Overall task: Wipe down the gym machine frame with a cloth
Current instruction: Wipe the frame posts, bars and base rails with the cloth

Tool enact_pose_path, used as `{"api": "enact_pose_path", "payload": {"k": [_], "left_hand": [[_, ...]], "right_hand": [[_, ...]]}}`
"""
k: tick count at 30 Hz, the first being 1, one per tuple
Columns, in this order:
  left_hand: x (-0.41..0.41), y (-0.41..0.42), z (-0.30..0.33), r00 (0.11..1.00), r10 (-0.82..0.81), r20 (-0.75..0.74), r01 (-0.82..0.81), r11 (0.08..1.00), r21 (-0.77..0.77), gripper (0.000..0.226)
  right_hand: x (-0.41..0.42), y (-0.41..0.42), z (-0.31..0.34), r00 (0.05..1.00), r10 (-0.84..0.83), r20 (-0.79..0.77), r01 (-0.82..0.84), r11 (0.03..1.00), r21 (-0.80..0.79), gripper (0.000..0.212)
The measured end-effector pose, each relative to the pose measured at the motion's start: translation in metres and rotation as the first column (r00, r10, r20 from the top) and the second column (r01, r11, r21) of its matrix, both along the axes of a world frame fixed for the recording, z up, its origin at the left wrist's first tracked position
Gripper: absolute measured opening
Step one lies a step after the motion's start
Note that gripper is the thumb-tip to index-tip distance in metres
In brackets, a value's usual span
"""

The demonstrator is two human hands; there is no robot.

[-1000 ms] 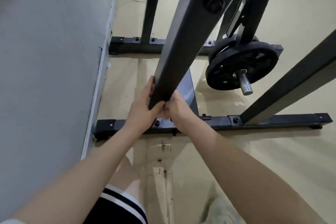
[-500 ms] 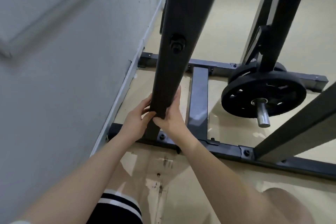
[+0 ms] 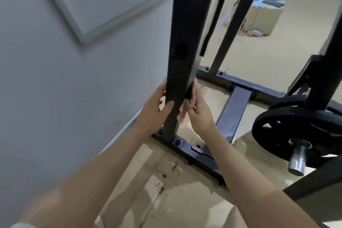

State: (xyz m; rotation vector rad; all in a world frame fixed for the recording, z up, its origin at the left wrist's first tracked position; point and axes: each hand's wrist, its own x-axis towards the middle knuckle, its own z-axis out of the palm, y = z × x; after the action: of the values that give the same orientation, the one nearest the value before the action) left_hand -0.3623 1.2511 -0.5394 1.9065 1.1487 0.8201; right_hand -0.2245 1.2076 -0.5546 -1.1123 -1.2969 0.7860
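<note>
While the left hand wraps the near upright post of the gym machine frame, its thumb lies across the front face and its fingers curl round the far edge, so it steadies the post. The right hand presses a pale pink cloth against the post's right side, low down, a little above where the post bolts to the base rail. Its fingers are curled onto the cloth, bunching it against the metal; only part of the cloth shows past the post's edge.

To do this stroke well, I judge that the cloth should be spread flatter, so that it covers the whole side face rather than a narrow strip. The right hand would best run in one long pass along the post, with firm and even pressure, and then take the remaining faces in turn. The bolt head higher on the post will likely snag the cloth, so it needs a separate dab around it. A weight plate on its peg stands well apart to the right and should not hinder the arm.
</note>
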Motion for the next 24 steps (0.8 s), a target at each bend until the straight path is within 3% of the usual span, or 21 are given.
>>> {"api": "enact_pose_path", "payload": {"k": [3,5,7,9,12,15,20,24], "left_hand": [[0.004,-0.016,0.027,0.981,0.004,0.192,-0.011,0.999,0.033,0.055],[0.005,-0.017,0.041,0.964,0.011,0.267,-0.013,1.000,0.005,0.053],[0.009,-0.014,0.053,0.970,0.040,0.239,-0.034,0.999,-0.029,0.047],[0.012,-0.010,0.061,0.978,0.096,0.185,-0.090,0.995,-0.043,0.040],[0.011,-0.003,0.068,0.987,0.120,0.109,-0.112,0.991,-0.076,0.035],[0.010,-0.001,0.070,0.986,0.115,0.122,-0.105,0.990,-0.089,0.037],[0.014,-0.007,0.066,0.980,0.158,0.117,-0.152,0.987,-0.061,0.036],[0.015,-0.006,0.065,0.975,0.185,0.124,-0.178,0.982,-0.068,0.039]], "right_hand": [[0.003,0.004,0.018,0.992,-0.002,-0.127,0.015,0.995,0.100,0.021],[0.003,0.014,0.027,0.981,0.038,-0.190,-0.011,0.990,0.144,0.028],[-0.003,0.017,0.032,0.968,0.066,-0.243,-0.026,0.986,0.166,0.043],[-0.009,0.015,0.026,0.980,0.053,-0.193,-0.028,0.991,0.129,0.058],[-0.007,0.015,0.026,0.974,0.078,-0.212,-0.059,0.994,0.097,0.044],[-0.003,0.023,0.042,0.968,0.046,-0.248,-0.004,0.986,0.169,0.031],[-0.005,0.023,0.032,0.970,0.136,-0.202,-0.105,0.982,0.159,0.055],[0.010,0.011,0.039,0.951,0.153,-0.267,-0.135,0.987,0.085,0.045]]}}
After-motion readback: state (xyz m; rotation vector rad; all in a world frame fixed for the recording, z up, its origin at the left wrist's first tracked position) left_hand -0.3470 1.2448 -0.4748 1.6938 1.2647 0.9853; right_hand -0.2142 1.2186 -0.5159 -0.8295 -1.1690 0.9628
